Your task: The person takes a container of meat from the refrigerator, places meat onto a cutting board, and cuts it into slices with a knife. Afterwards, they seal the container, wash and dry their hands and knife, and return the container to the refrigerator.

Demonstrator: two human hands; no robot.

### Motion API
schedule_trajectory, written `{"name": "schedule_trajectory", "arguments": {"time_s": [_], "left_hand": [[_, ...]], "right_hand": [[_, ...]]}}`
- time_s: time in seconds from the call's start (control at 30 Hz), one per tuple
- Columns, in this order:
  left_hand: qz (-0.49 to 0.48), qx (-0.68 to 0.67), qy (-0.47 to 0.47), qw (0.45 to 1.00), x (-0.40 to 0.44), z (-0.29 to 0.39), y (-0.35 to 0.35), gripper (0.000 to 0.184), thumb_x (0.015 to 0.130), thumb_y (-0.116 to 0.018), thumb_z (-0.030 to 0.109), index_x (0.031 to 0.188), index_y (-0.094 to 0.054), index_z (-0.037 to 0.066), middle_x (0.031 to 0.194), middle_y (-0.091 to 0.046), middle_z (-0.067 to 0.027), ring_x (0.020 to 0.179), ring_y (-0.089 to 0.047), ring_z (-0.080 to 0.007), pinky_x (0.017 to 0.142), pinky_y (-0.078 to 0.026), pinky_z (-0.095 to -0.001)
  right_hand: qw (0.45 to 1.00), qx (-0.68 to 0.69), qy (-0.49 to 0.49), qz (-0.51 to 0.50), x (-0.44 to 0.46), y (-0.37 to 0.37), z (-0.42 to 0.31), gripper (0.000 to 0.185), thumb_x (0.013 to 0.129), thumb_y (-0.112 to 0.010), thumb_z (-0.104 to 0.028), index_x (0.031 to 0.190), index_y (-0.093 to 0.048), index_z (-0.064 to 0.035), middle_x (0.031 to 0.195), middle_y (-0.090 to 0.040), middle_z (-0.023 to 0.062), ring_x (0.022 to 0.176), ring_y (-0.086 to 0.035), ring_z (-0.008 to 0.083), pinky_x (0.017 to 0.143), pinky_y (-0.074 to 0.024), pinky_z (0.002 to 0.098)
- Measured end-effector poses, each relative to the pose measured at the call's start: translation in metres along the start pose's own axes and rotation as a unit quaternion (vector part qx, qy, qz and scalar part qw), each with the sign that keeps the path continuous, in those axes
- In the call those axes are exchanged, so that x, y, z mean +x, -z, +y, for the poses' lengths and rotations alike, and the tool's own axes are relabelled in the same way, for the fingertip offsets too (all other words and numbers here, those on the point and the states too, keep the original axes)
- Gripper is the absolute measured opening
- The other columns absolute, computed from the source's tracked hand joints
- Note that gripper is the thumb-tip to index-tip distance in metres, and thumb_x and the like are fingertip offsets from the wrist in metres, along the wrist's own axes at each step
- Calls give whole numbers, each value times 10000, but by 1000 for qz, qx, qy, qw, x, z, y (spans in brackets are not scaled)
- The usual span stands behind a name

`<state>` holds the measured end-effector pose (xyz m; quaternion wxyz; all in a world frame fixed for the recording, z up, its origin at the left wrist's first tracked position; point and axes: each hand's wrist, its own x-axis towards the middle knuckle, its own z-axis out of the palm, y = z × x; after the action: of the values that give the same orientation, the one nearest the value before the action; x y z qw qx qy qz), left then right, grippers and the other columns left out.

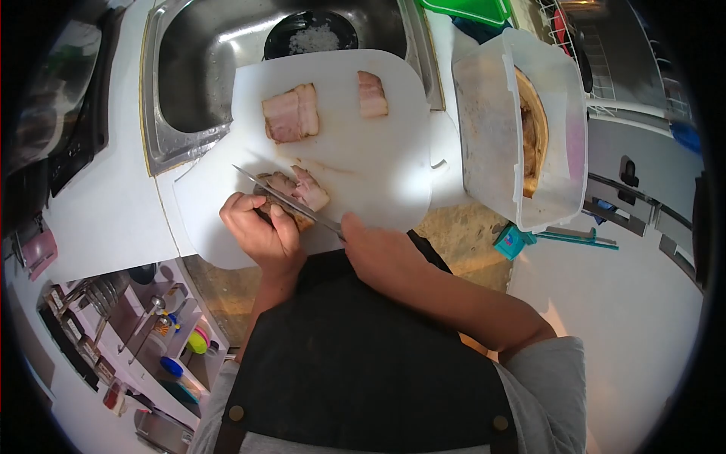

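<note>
My right hand (382, 253) is wrapped round the handle of a knife (291, 200), whose blade points up and to the left. The blade lies across a browned piece of pork belly (301, 220) near the front of the white cutting board (378, 166). With curled fingers, my left hand (261, 231) grips that piece close to the blade. Just beyond the knife is a cut pork slice (308, 188), leaning and partly folded. Farther back lie overlapping pork slices (291, 113) and, to their right, a smaller slice (372, 94).
Behind the board is a steel sink (204, 68), holding a black bowl (276, 39) with white, ice-like bits. On the right stands a clear plastic bin (491, 129) with a large brown-rinded piece of meat (533, 129). A utensil rack (128, 318) is at lower left.
</note>
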<state>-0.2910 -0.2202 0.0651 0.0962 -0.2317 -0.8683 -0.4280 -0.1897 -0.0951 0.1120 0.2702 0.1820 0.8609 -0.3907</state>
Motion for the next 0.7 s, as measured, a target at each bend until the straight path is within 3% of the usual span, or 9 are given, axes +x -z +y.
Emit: {"name": "schedule_trajectory", "arguments": {"time_s": [0.23, 0.4, 0.57, 0.7], "left_hand": [[9, 3, -16, 1000, -1, -1, -1, 182, 733, -447, 27, 911, -434, -9, 938, -414, -158, 897, -419, -285, 852, -347, -379], [3, -4, -9, 1000, 1, -1, -1, 197, 725, -441, 26, 918, -432, -10, 940, -414, -156, 897, -418, -280, 854, -346, -380], [-1, 21, -15, 1000, 0, -2, -1, 200, 726, -435, 29, 922, -430, -11, 941, -415, -155, 899, -418, -279, 857, -345, -381], [2, 0, -2, 1000, 0, -1, -1, 206, 730, -436, 34, 931, -432, -12, 953, -419, -162, 907, -419, -283, 857, -345, -381]], "right_hand": [[997, 4, -47, -64, -19, 7, 4, 190, 899, -451, -182, 942, -393, -7, 715, -597, 217, 708, -596, 409, 627, -465, 495], [999, 6, -11, -47, 0, -3, 3, 194, 899, -445, -188, 945, -398, -5, 724, -602, 212, 716, -601, 412, 646, -473, 494], [994, -32, -84, -61, -17, 1, 0, 159, 886, -429, -157, 953, -402, -15, 769, -611, 220, 754, -609, 412, 665, -476, 502], [995, -2, -78, -65, -2, 1, -5, 151, 886, -415, -157, 946, -405, -18, 771, -611, 224, 755, -607, 420, 670, -479, 506]]}}
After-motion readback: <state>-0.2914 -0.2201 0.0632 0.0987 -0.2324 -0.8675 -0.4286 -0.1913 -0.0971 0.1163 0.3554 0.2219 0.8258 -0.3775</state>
